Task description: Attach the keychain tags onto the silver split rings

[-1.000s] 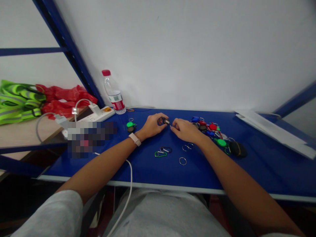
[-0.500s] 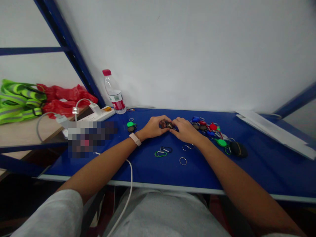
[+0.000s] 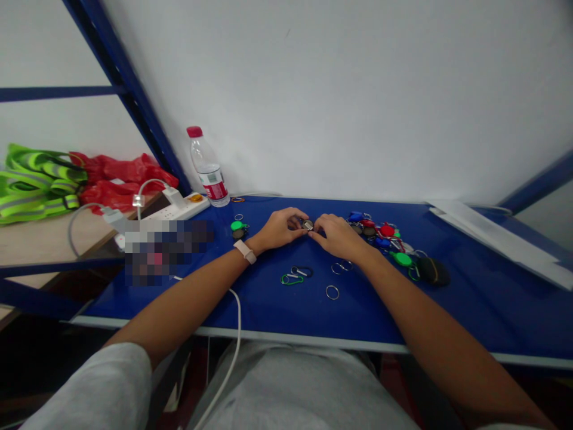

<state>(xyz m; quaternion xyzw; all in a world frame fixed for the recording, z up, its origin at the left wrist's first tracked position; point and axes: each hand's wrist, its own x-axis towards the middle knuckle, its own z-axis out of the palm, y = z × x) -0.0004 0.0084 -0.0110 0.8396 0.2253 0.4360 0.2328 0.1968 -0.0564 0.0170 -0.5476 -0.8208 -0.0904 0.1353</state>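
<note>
My left hand pinches a small round dark badge reel between thumb and fingers, just above the table. Its metallic face with a clip points up at me. My right hand is closed at the reel's right side, thumb and fingertips pressed together at its edge; the exact grip is partly hidden. Nearer to me lie a green carabiner, a black carabiner and a loose key ring. Two more rings lie close to my right wrist.
Red, blue and dark reels are heaped right of my right hand, with a green reel and a black pouch beside them. Left are another green reel, a bottle and a power strip. A white cable crosses the table edge.
The reel has turned, so its metallic face shows more clearly. My fingertips have shifted slightly around it, and my right fingers have drawn a little to the right.
</note>
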